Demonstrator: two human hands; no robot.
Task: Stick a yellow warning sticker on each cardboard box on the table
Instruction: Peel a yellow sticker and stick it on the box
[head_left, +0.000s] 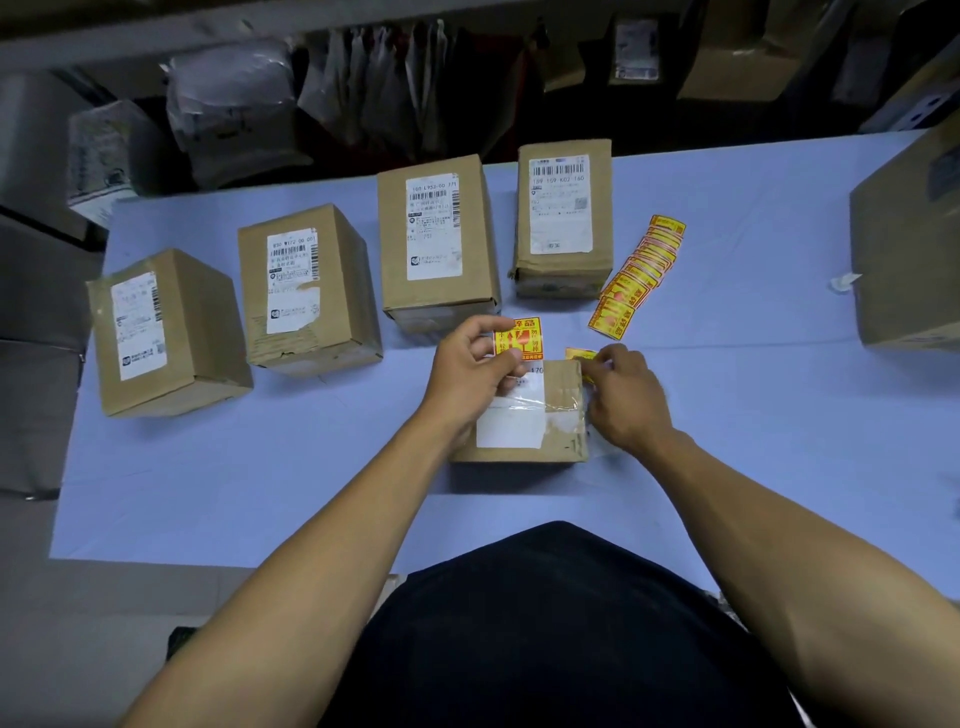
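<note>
From the head camera, we are seeing the left hand (475, 364) pinching a square yellow-and-red warning sticker (521, 339) by its near edge, thumb and fingers curled on it, holding it over the far edge of the small brown cardboard box (563, 410) sitting nearest on the pale blue table (260, 467), probably so it can go down on the box top. The right hand (626, 395), fingers curled, is pinching another yellow piece (581, 356) at the box's far right corner, and we cannot tell whether that is backing or a second sticker. Four taller brown cardboard boxes (436, 244) with white shipping labels are standing in a row behind with no yellow showing, and the fanned strip of yellow stickers (636, 273) is lying just beside the rightmost one, within easy reach.
</note>
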